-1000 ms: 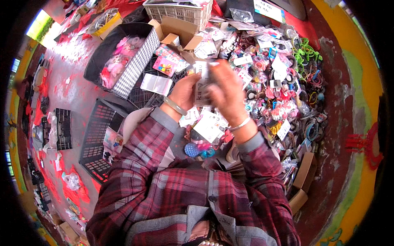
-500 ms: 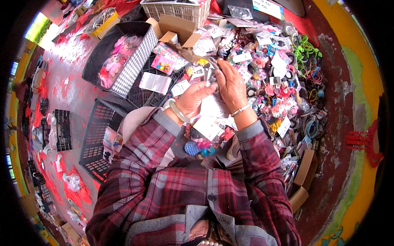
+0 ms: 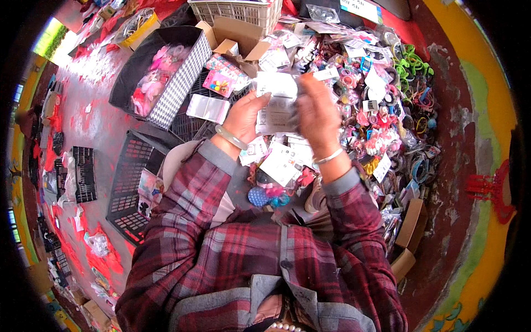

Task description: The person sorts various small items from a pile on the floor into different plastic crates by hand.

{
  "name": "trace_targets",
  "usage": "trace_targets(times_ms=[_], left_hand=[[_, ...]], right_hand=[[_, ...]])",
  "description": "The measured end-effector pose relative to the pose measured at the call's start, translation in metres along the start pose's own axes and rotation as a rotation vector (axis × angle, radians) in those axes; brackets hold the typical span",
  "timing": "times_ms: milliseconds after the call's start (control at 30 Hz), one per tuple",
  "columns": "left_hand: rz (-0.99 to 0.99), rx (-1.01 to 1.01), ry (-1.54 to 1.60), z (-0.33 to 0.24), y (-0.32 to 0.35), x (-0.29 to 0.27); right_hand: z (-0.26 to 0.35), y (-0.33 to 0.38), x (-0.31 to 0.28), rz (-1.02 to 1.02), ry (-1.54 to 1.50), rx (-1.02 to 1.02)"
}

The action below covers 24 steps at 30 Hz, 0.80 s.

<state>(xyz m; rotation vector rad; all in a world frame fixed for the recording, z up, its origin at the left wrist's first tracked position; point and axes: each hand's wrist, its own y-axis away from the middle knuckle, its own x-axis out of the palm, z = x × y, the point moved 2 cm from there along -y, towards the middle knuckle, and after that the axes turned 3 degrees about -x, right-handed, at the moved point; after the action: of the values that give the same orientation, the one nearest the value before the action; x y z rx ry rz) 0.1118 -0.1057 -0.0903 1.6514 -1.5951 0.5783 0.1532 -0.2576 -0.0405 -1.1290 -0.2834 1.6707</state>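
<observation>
A flat white printed packet (image 3: pixel 275 117) is held up in front of me, over the pile. My left hand (image 3: pixel 246 117) grips its left edge, with the thumb lying on its face. My right hand (image 3: pixel 319 116) is at the packet's right edge, its fingers smeared by motion, so whether it grips the packet cannot be made out. Below the packet lie white cards (image 3: pixel 281 165) on a heap of small hair accessories, with a blue textured ball (image 3: pixel 258 197) near my lap.
A large heap of packaged hair ties (image 3: pixel 381 119) spreads to the right, green pieces (image 3: pixel 412 69) at its far edge. To the left stand a houndstooth-sided bin (image 3: pixel 182 83) with pink items and a black crate (image 3: pixel 124 188). An open cardboard box (image 3: pixel 238 33) and a pale basket (image 3: pixel 265 15) stand behind.
The white packet has come up, facing me, between my hands, where a small dark, partly hidden item was. My left hand has shifted slightly left; the right has moved slightly right and blurs.
</observation>
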Motion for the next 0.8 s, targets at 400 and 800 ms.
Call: trace_targets(times_ms=[400, 800], left_hand=[[0.060, 0.002, -0.274, 0.032, -0.016, -0.046], [-0.058, 0.203, 0.011, -0.014, -0.003, -0.008]], right_hand=[[-0.025, 0.004, 0.022, 0.047, 0.085, 0.019], [-0.076, 0.002, -0.021, 0.021, -0.725, 0.843]])
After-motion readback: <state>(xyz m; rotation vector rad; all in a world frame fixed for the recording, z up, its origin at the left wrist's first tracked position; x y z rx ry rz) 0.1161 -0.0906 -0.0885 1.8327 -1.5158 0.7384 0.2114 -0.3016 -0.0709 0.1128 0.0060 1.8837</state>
